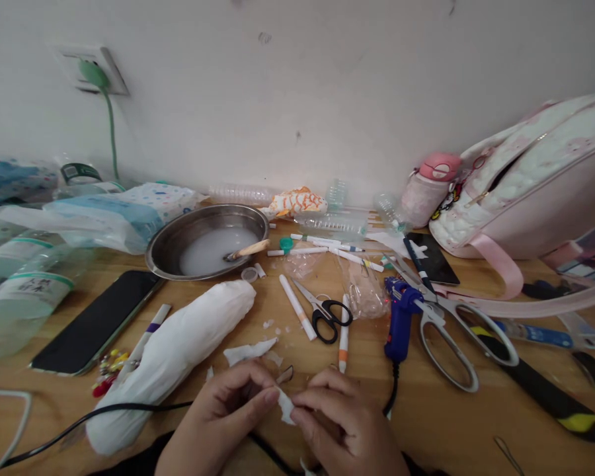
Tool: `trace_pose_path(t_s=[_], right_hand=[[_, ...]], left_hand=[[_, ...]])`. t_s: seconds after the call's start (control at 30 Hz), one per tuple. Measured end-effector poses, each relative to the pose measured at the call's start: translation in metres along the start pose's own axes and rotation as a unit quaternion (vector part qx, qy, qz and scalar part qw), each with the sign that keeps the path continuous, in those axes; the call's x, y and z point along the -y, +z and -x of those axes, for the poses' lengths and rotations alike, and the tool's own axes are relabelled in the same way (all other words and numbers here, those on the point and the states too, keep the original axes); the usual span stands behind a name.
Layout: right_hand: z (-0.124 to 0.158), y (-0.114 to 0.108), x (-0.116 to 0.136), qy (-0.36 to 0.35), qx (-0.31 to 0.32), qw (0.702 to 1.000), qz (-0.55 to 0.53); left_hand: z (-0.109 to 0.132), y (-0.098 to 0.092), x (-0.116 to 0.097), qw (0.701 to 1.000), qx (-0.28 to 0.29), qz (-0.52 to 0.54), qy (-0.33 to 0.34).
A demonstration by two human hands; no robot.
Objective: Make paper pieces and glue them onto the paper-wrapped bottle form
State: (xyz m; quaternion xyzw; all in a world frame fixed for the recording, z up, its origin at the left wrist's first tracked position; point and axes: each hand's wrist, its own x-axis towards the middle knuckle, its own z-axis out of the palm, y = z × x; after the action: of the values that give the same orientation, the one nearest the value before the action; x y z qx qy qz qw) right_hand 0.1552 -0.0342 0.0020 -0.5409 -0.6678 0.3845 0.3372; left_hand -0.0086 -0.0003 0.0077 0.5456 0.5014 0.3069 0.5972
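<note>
Between my two hands is a small torn piece of white paper (286,406). My left hand (228,413) pinches its left edge between thumb and forefinger. From the other side, the fingertips of my right hand (344,423) grip it too. Just beyond my left hand lies another torn white scrap (250,351), with tiny white bits around it. To the left rests a long bundle wrapped in white paper (178,354), a black cable (143,408) crossing its lower end.
A metal basin (207,210) of cloudy liquid stands behind, a wooden-handled brush (248,249) in it. Around lie black-handled scissors (324,314), markers (297,307), a blue glue gun (399,324), large scissors (446,337), a phone (96,320), plastic bottles (24,297) and a backpack (535,178).
</note>
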Motion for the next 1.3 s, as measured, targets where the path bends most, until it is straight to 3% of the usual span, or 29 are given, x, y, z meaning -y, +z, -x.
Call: trace_pose_path(t_s=[0.17,0.27,0.47,0.63,0.9,1.03,1.2,1.3], right_hand=[[-0.001,0.004,0.003,0.084,0.001,0.995,-0.048],[0.002,0.005,-0.001,0.138,0.046,0.981,-0.127],[0.006,-0.001,-0.006,0.091,0.093,0.975,-0.179],[0.003,-0.002,0.0,0.089,0.094,0.981,-0.141],[-0.005,-0.009,-0.008,0.133,0.028,0.975,-0.175],[-0.005,-0.007,-0.01,0.15,0.055,0.97,-0.182],[-0.003,-0.003,-0.003,0.158,0.041,0.98,-0.115],[-0.004,-0.004,-0.003,0.164,0.028,0.976,-0.139]], left_hand=[[0.004,-0.002,0.003,0.995,0.043,-0.067,0.055],[0.006,-0.002,0.002,0.987,0.059,-0.113,0.097],[0.004,0.0,0.001,0.976,0.089,-0.16,0.12],[0.004,0.001,0.002,0.983,0.097,-0.135,0.083],[0.0,0.0,-0.001,1.0,0.018,0.003,-0.001],[-0.002,0.0,-0.001,0.999,-0.001,0.029,-0.038],[-0.002,0.001,-0.001,0.998,-0.009,0.045,-0.053],[-0.002,0.001,-0.002,0.997,-0.007,0.047,-0.06]])
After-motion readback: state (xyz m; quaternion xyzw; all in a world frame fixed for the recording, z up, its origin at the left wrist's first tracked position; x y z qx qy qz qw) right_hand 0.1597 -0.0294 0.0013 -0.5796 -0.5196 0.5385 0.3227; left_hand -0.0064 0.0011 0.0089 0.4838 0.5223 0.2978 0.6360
